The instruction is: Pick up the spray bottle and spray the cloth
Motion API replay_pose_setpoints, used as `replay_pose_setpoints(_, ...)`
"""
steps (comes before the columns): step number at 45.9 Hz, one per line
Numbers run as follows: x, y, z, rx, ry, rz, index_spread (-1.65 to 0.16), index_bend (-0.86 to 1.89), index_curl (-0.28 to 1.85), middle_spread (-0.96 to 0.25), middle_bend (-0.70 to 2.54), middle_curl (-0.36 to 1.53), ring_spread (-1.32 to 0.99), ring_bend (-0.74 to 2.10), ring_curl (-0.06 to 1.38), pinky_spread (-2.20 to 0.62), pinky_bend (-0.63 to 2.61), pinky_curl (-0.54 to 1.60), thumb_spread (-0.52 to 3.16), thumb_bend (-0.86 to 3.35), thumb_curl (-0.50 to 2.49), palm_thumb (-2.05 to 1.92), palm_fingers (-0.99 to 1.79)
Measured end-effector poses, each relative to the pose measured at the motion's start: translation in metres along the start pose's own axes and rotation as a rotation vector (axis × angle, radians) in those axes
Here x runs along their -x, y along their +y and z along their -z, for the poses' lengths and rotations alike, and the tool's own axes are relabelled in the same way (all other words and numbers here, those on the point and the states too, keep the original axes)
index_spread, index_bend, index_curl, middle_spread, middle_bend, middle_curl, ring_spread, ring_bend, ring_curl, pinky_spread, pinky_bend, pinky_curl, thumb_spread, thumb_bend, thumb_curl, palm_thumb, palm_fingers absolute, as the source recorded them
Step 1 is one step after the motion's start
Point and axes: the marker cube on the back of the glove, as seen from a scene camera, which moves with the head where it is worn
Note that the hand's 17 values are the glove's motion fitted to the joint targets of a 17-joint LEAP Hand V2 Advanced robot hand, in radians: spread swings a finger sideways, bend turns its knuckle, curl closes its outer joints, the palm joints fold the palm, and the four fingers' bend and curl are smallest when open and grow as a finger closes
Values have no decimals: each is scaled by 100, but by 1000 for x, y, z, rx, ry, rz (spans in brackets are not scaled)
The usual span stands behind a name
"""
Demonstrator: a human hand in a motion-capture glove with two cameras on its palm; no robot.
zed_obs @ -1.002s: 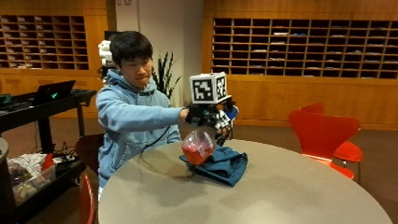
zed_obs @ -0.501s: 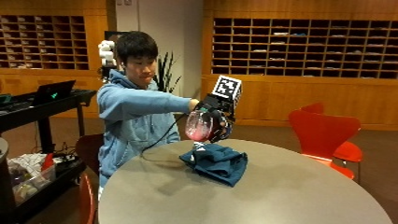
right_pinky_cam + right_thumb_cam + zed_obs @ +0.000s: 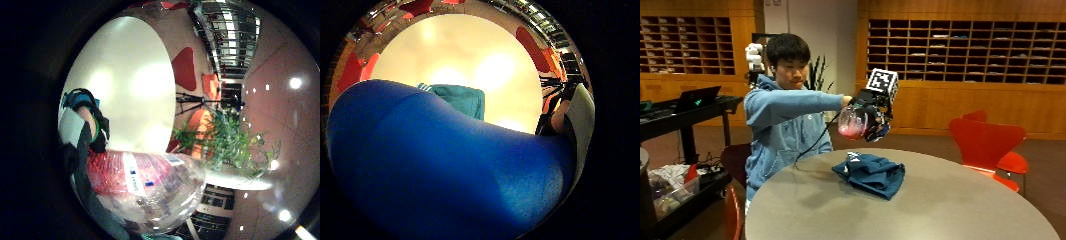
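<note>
So the gloved right hand (image 3: 873,117) is up in the air over the far edge of the round desk (image 3: 959,210), fingers wrapped around the spray bottle (image 3: 854,124). The bottle's clear with pinkish-red liquid in the bottom, and it's lifted well clear of the desktop. The dark blue cloth (image 3: 869,172) is lying crumpled on the desk, roughly at 5 o'clock below the bottle in the outside view, not touching it.

From the little-finger-side palm camera the bottle body and its label (image 3: 145,182) sit right against the palm, so the pickup part looks done to me. The thumb-side camera is mostly filled by something blue and rounded right up close (can't say what it is), with the cloth (image 3: 460,100) peeking out beyond it on the desk.

I can't make out where the nozzle is pointing, or whether a finger is on the trigger. That's what matters most for this step imo: swing the nozzle down toward the middle of the cloth, bring the bottle nearer so the mist lands on fabric rather than on the bare desk around it, keep it fairly upright, then squeeze. Aim first.
</note>
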Motion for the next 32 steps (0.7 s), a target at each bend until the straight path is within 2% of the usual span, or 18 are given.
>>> replay_pose_setpoints(2, -4, 0, -3, -32, -35, 50, -22, 38, 51, -14, 46, 45, -19, 48, 41, -29, 45, 39, 29, -4, 75, 81, 138)
replay_pose_setpoints(13, -24, -10, -8, -128, -309, 97, -22, 38, 51, -14, 45, 45, -19, 48, 41, -29, 45, 39, 29, -4, 76, 81, 138)
replay_pose_setpoints(16, -25, -10, 4, -203, -523, 158, -22, 37, 51, -14, 46, 45, -19, 49, 41, -29, 45, 39, 28, -4, 76, 80, 138)
replay_pose_setpoints(21, -14, -18, 36, -337, -888, 41, -22, 36, 51, -14, 45, 45, -19, 49, 41, -29, 46, 40, 28, -4, 77, 81, 138)
replay_pose_setpoints(32, 45, -33, 86, -566, -1570, -12, -22, 31, 50, -15, 43, 45, -17, 48, 42, -29, 50, 41, 32, -4, 77, 80, 135)
